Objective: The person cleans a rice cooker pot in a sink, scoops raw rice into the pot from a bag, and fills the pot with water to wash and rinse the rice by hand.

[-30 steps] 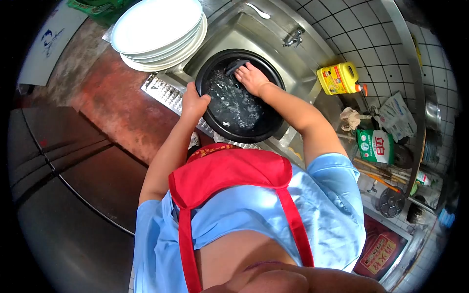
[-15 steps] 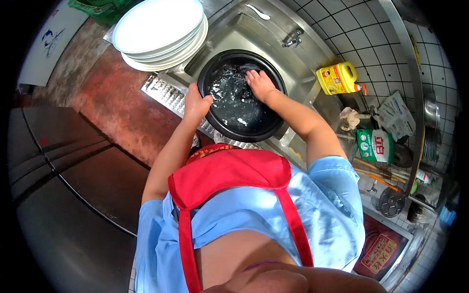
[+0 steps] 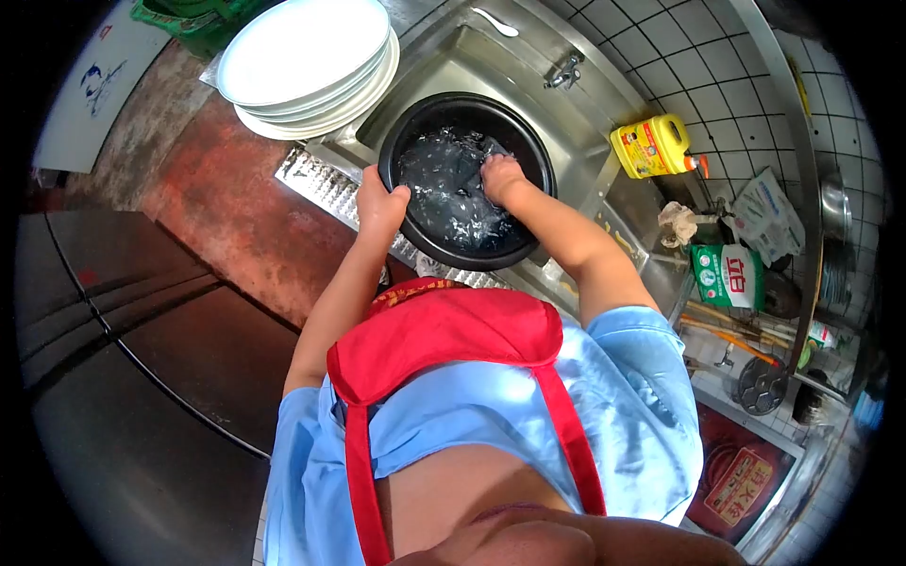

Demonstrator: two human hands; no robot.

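A round black basin [image 3: 392, 141] with water in it sits tilted over the sink [image 3: 543, 118]. My left hand [image 3: 382, 203] grips the basin's near-left rim, thumb on the outside and fingers partly hidden behind the rim. Inside the basin, my right hand [image 3: 503, 179] is closed on a dark cloth [image 3: 493, 147], which shows just beyond the fingers. The water is rippling and splashed with bright glints, so the basin's bottom and the rest of the cloth are hard to make out.
Stacked white plates [image 3: 307, 57] stand left of the sink. A tap [image 3: 564, 71] and a white spoon [image 3: 495, 22] are at its back. On the right are a yellow detergent jug [image 3: 651, 146], a crumpled rag [image 3: 677, 224] and a green-and-white bag [image 3: 727, 275].
My right hand has moved slightly down and right inside the basin, and its fingers have curled closed. The water is more stirred up. My left hand stays on the rim.
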